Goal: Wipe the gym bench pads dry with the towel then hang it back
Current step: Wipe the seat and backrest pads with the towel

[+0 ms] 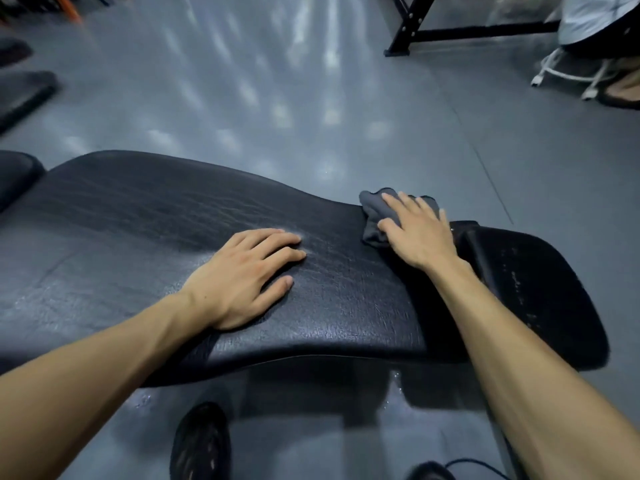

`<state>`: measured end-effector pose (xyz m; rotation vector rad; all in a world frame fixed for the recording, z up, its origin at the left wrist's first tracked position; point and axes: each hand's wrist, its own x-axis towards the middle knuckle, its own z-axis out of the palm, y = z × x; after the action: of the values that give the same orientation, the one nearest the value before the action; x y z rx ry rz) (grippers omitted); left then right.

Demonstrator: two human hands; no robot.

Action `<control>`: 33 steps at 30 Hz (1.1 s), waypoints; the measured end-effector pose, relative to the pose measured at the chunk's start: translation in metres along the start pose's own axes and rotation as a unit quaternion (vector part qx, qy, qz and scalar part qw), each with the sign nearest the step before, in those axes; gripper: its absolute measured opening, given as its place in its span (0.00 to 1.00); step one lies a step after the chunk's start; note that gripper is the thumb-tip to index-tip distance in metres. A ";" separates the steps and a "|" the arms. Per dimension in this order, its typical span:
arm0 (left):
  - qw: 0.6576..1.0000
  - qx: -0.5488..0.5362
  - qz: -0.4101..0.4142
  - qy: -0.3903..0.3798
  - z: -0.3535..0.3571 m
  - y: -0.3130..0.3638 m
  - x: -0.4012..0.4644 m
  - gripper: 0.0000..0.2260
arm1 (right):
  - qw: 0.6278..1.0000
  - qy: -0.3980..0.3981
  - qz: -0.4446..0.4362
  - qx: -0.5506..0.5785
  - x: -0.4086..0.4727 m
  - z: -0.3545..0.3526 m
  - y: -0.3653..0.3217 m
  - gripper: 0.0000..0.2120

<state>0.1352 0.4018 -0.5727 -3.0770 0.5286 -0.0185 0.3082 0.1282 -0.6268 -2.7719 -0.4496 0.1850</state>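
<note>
Your left hand (242,275) lay flat on the long black bench pad (138,237), fingers straight and spread, near the pad's near edge. Your right hand (412,230) pressed down on the grey towel (372,216) with its fingers extended, not curled round it. The towel sat bunched at the pad's far edge, at the narrow right end, just beside the gap to the smaller pad (530,289) (wet specks showed on that one). The two hands were apart, bare pad between them. Left of your left hand the pad ran wide and uncovered. Beyond the far edge lay open grey floor (277,98); a black frame (415,26) stood well apart at upper right. Your shoe (201,441) stood below the near edge.
</note>
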 end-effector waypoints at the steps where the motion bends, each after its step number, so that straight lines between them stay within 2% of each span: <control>1: 1.000 0.002 -0.001 -0.001 0.000 0.000 0.001 0.20 | 1.000 -0.001 -0.014 -0.004 0.000 0.002 -0.015 0.29; 4: 1.000 0.006 0.003 0.005 0.001 0.000 0.000 0.21 | 0.991 0.011 -0.130 -0.027 -0.041 0.007 -0.048 0.31; 6: 1.000 0.005 0.003 0.009 0.001 0.001 0.000 0.20 | 0.977 0.010 -0.211 -0.031 -0.089 0.009 -0.044 0.31; 8: 1.000 0.001 0.005 0.013 0.001 -0.001 0.000 0.20 | 0.969 -0.008 -0.247 -0.003 -0.122 0.010 -0.024 0.31; 10: 1.000 -0.002 0.006 0.012 0.002 -0.002 0.000 0.20 | 0.973 -0.022 -0.231 0.021 -0.123 0.005 0.003 0.31; 12: 1.000 -0.002 0.005 0.013 0.003 -0.003 0.000 0.21 | 0.985 -0.020 -0.169 0.029 -0.095 -0.003 0.013 0.31; 15: 1.000 -0.004 0.007 0.012 0.002 -0.003 0.000 0.21 | 0.999 -0.004 -0.048 0.002 -0.040 -0.003 -0.007 0.30; 17: 1.000 -0.005 0.006 0.013 0.003 -0.003 -0.001 0.21 | 1.000 -0.006 -0.014 -0.022 -0.030 0.003 -0.032 0.30; 20: 1.000 -0.010 0.006 0.015 0.001 -0.002 -0.001 0.21 | 0.995 0.005 -0.085 -0.048 -0.082 0.011 -0.051 0.32; 23: 1.000 -0.016 0.007 0.016 0.000 -0.002 -0.002 0.21 | 0.984 -0.001 -0.166 -0.057 -0.159 0.014 -0.027 0.32; 25: 1.000 -0.019 0.007 0.019 0.000 -0.002 -0.003 0.22 | 0.986 -0.008 -0.155 -0.054 -0.188 0.011 0.004 0.32; 28: 1.000 -0.021 0.005 0.023 0.001 -0.002 -0.004 0.22 | 0.995 -0.025 -0.091 -0.029 -0.191 -0.004 0.034 0.32; 33: 0.999 -0.021 0.007 0.033 0.002 -0.003 -0.004 0.22 | 0.997 -0.051 -0.063 -0.013 -0.173 -0.009 0.028 0.35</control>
<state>0.1319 0.4058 -0.5749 -3.1228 0.5590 -0.1115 0.1551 0.0437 -0.6145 -2.7575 -0.6540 0.2943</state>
